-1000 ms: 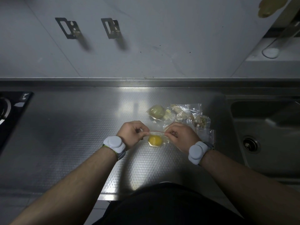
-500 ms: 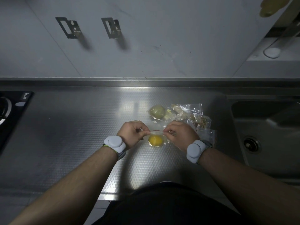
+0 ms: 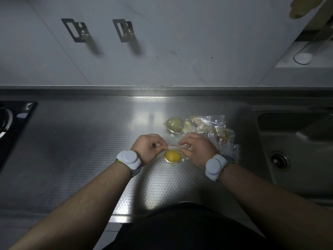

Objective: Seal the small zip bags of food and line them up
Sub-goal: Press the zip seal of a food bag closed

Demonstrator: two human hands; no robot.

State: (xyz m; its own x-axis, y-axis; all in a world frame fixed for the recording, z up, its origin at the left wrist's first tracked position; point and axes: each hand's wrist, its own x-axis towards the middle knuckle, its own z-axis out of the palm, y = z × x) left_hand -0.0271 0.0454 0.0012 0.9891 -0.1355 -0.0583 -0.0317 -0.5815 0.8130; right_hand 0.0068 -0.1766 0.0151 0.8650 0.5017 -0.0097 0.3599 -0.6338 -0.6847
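Note:
A small clear zip bag with a round yellow piece of food point(image 3: 172, 156) lies on the steel counter point(image 3: 90, 141) between my hands. My left hand point(image 3: 148, 149) pinches the left end of its red zip strip, and my right hand point(image 3: 197, 148) pinches the strip from the right, the fingertips close together. Just behind sits a bag with a pale green ball point(image 3: 174, 124). To its right lies a heap of clear bags with beige food point(image 3: 210, 127), partly hidden by my right hand.
A sink point(image 3: 295, 141) with a drain point(image 3: 278, 160) is set into the counter on the right. A black stove top point(image 3: 12, 121) is at the left edge. Two metal brackets point(image 3: 100, 31) hang on the wall behind. The counter's front edge runs just before my body.
My right hand's fingers have slid left along the zip strip toward my left hand. The bag and the heap behind it have stayed in place.

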